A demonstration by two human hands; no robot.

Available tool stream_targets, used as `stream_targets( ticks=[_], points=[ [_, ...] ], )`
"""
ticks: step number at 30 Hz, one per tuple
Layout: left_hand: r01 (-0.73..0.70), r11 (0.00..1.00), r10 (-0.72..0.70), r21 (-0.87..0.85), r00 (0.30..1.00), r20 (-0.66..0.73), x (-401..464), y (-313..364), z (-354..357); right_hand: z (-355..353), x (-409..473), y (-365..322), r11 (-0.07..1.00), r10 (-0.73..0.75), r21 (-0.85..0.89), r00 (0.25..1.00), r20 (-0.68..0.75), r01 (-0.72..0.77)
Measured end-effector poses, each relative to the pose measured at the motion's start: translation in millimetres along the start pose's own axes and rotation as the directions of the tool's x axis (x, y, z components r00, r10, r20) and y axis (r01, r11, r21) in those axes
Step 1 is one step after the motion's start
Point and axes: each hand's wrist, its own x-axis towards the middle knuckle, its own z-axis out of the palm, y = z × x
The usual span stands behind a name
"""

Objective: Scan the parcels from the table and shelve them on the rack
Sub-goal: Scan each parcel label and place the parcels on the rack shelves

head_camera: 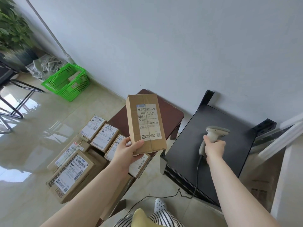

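The left hand (127, 150) grips the bottom end of a tall cardboard parcel (146, 122), thumb across its front, holding it upright in the air above the dark brown worktop (170, 115) with its white shipping label (148, 119) facing the camera. The right hand (214, 147) is closed around the handle of a grey barcode scanner (214, 132), whose head points away over the flat black top of the rack (213, 145); a dark cable (197, 176) trails from the handle down to the floor. Left of the held parcel, more labelled boxes (85, 154) crowd the near part of the worktop, touching one another. Farther off by the wall stands a green plastic basket (67, 81), with a leafy plant (13, 28) in the corner.
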Motion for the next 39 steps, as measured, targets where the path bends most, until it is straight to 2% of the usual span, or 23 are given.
stream_targets(
  ticks=[7,13,19,22,25,27,29,31,33,39],
  points=[
    [-0.010,1.000,0.010,0.004,1.000,0.021,-0.5,-0.2,4.0,11.1,16.2,14.9,0.987,-0.059,-0.148,0.998,0.018,0.061],
    [0.006,1.000,-0.006,-0.026,1.000,0.010,-3.4,-2.2,8.4,7.1,24.3,27.6,0.993,-0.076,-0.087,0.997,0.006,0.077],
    [-0.014,0.999,0.016,-0.036,0.999,0.048,-11.9,0.8,5.5,-0.3,25.3,20.0,0.992,-0.051,-0.113,0.999,0.018,0.052],
    [-0.036,0.999,0.038,-0.030,0.996,0.077,-17.2,2.9,5.1,-2.7,3.7,6.4,0.992,-0.114,-0.060,0.993,0.000,0.114],
    [-0.058,0.998,0.059,-0.015,0.992,0.109,-26.3,2.6,8.9,-6.7,-40.4,-9.3,0.971,-0.234,0.101,0.956,0.176,0.219],
    [-0.077,0.997,0.077,-0.008,0.989,0.127,-39.4,0.5,13.5,-17.2,-81.7,-16.2,0.957,-0.282,0.170,0.889,0.361,0.234],
    [-0.091,0.996,0.088,0.009,0.984,0.156,-52.9,-3.2,17.8,-27.1,-112.6,-13.2,0.960,-0.280,0.147,0.801,0.529,0.238],
    [-0.111,0.993,0.100,0.042,0.974,0.205,-67.4,-9.0,21.0,-40.1,-137.4,-2.2,0.964,-0.251,0.094,0.737,0.627,0.249],
    [-0.129,0.989,0.108,0.066,0.961,0.256,-83.9,-17.7,21.3,-57.3,-158.6,13.5,0.967,-0.238,0.088,0.731,0.640,0.238],
    [-0.111,0.986,0.052,0.124,0.912,0.407,-138.8,-68.8,2.0,-128.7,-230.6,71.8,0.970,-0.234,0.085,0.794,0.561,0.226]
  ],
)
